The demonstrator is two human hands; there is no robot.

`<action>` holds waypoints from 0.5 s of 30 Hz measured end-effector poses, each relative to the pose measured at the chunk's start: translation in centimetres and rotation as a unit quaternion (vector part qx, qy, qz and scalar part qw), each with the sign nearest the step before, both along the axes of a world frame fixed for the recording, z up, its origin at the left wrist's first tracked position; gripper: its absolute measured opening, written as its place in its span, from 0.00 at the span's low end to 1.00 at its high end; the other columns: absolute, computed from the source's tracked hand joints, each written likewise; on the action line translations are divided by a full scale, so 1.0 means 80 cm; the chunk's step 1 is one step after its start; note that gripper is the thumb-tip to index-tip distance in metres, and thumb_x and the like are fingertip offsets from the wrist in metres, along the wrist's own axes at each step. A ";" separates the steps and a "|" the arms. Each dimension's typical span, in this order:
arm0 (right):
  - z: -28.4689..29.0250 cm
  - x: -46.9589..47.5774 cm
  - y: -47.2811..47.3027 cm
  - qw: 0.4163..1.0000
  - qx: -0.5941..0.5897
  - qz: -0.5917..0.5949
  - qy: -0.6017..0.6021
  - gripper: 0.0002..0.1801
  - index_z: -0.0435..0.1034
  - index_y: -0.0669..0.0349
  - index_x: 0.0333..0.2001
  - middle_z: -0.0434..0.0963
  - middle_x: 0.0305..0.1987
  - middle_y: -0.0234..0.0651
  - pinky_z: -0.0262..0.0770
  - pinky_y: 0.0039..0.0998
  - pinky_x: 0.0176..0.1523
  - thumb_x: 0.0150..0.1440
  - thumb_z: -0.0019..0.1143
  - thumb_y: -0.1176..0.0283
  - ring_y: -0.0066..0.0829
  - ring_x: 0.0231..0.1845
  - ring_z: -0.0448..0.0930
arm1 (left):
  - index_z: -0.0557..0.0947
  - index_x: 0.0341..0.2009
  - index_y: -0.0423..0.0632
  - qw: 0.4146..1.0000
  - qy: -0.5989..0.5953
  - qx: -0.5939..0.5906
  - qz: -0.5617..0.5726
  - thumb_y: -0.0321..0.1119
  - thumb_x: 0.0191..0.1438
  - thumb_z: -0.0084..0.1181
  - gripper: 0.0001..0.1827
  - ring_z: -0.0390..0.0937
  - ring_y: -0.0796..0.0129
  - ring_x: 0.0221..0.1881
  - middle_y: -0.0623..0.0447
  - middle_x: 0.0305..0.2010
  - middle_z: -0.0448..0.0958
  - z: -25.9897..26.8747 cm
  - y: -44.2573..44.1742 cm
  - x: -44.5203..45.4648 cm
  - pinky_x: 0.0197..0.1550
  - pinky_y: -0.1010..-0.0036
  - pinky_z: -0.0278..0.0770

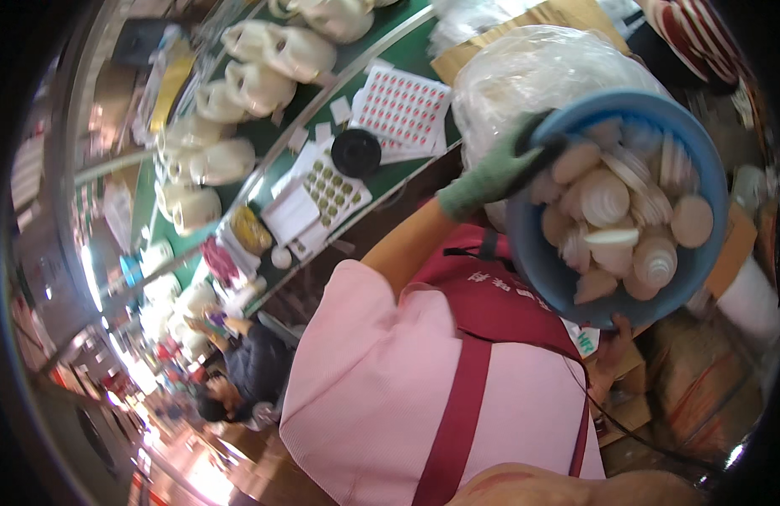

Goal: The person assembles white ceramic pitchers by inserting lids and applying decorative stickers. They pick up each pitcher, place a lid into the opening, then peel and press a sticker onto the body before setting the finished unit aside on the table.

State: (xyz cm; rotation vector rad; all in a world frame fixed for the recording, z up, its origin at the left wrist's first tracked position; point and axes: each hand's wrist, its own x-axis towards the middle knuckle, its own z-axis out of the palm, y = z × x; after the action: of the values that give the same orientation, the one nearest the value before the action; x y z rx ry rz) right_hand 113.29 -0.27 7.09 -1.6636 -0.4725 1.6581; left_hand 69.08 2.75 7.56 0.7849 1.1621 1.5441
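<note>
A blue plastic basin (712,253) at the right holds many pale, round pieces (602,197), some of them stepped or ribbed. My left hand (513,164), in a green knitted glove with dark fingers, grips its left rim. My bare right hand (611,345) is at the lower rim, its fingertips on the edge and the rest partly under the basin. Beyond the basin sits a large clear plastic bag (542,69), its contents unclear.
A green workbench (418,54) carries cream-coloured kettle-like vessels (257,85), sticker sheets (401,107), a black round dish (356,154) and a yellow item (251,229). A co-worker (254,367) is at the bench, lower left. Cardboard (624,405) lies below the basin.
</note>
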 end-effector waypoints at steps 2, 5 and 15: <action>-0.021 -0.006 0.028 0.995 0.020 0.094 -0.016 0.09 0.73 0.64 0.36 0.73 0.45 0.36 0.72 0.38 0.57 0.49 0.57 0.77 0.36 0.50 0.74 | 0.62 0.68 0.40 0.995 -0.063 -0.030 0.077 0.33 0.61 0.60 0.33 0.68 0.64 0.63 0.45 0.62 0.70 -0.019 -0.070 -0.026 0.62 0.69 0.71; -0.068 -0.111 0.060 0.953 0.076 0.292 -0.005 0.10 0.73 0.63 0.38 0.74 0.43 0.36 0.74 0.36 0.51 0.49 0.57 0.77 0.36 0.47 0.75 | 0.64 0.67 0.42 0.980 -0.081 -0.124 0.129 0.39 0.64 0.57 0.31 0.71 0.66 0.58 0.48 0.60 0.71 -0.022 -0.202 -0.073 0.59 0.70 0.71; -0.179 -0.538 0.015 0.938 -0.125 0.290 0.144 0.09 0.69 0.63 0.37 0.74 0.33 0.35 0.79 0.38 0.34 0.49 0.53 0.77 0.32 0.31 0.77 | 0.72 0.60 0.37 0.895 0.005 -0.237 0.378 0.38 0.61 0.62 0.27 0.76 0.66 0.51 0.48 0.55 0.75 -0.160 -0.465 -0.185 0.55 0.71 0.75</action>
State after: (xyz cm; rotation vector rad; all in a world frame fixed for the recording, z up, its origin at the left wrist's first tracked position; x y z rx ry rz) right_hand 70.22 0.90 -7.20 -1.4957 -0.6714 2.4414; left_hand 54.27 -34.46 -5.25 -0.0195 1.8950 1.7311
